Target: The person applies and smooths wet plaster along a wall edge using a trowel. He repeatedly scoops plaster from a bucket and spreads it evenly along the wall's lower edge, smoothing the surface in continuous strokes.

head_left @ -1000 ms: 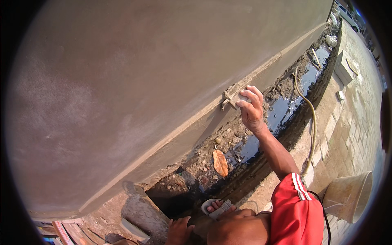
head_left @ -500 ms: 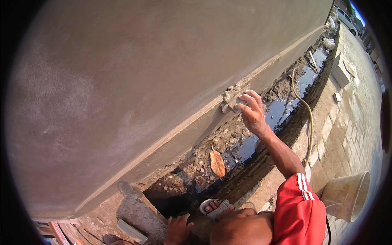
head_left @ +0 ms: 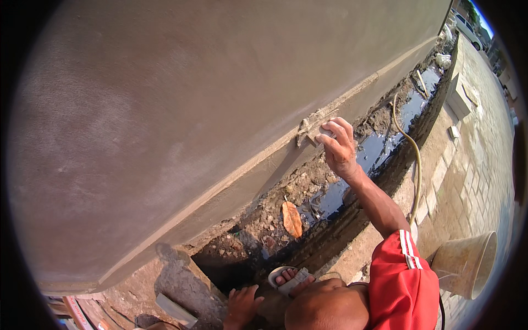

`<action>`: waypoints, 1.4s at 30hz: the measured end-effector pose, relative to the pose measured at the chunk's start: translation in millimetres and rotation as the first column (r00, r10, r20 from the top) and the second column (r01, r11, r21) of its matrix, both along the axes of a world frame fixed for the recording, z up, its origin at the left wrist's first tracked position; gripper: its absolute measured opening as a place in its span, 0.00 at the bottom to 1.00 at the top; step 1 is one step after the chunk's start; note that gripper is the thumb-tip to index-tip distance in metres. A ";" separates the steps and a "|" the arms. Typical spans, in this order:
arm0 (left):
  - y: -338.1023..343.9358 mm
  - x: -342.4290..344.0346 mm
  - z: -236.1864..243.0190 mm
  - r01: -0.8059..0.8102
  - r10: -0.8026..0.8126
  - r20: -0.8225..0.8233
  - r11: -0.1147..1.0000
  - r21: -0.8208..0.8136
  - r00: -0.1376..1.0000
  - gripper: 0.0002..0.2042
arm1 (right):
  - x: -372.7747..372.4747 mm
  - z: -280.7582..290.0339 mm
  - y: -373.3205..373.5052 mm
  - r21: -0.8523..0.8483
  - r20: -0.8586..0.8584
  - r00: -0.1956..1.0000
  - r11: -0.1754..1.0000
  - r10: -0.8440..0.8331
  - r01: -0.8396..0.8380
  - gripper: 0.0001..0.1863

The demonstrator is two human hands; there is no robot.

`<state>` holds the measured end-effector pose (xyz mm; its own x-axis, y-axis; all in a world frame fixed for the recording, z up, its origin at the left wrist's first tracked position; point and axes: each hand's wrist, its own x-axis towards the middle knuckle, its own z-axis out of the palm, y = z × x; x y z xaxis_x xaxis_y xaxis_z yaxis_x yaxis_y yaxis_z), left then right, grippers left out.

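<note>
My right hand (head_left: 341, 148) grips a small mortar-coated tool (head_left: 314, 132) against the ledge (head_left: 377, 76) along the base of a smooth grey plastered wall (head_left: 192, 88). Lumps of wet mortar lie around the tool, whose full shape is hidden by fingers and mortar. My left hand (head_left: 243, 301) is low at the bottom of the view, fingers apart, with no held object visible. Close by are my bent knee (head_left: 324, 308) and a sandalled foot (head_left: 287, 276).
A muddy trench (head_left: 379, 148) with dark water and an orange leaf (head_left: 292, 218) runs beside the wall. To the right are a hose (head_left: 416, 165), blocks (head_left: 458, 99), paving (head_left: 478, 170) and a pale bucket (head_left: 462, 264). A white car (head_left: 467, 30) stands far off.
My right hand has shifted slightly along the ledge and back, still gripping the tool, and the mortar there looks smeared differently. The view has shifted a little; my left hand stays low.
</note>
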<state>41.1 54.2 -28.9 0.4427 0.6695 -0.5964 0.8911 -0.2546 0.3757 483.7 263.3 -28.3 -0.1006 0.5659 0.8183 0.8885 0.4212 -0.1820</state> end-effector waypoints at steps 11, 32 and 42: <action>-6.3 2.0 -16.7 -0.032 0.032 0.027 0.999 0.000 0.999 0.24 | 31.9 26.9 -48.0 -0.221 0.020 0.999 0.975 0.041 -0.036 0.23; 0.6 12.5 -23.2 -0.021 0.022 0.050 1.000 -0.015 0.999 0.24 | 80.2 136.1 15.7 -0.637 0.200 0.963 0.770 0.181 -0.012 0.20; 3.8 12.7 -31.9 -0.003 0.005 0.060 1.000 -0.028 0.998 0.24 | 140.9 140.1 26.2 -0.715 0.197 0.975 0.696 0.106 0.069 0.22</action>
<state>53.8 58.0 -60.8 0.4756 0.6548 -0.5874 0.8677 -0.2395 0.4357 624.6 289.4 111.8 -0.2330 0.9645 0.1246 0.9339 0.2577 -0.2480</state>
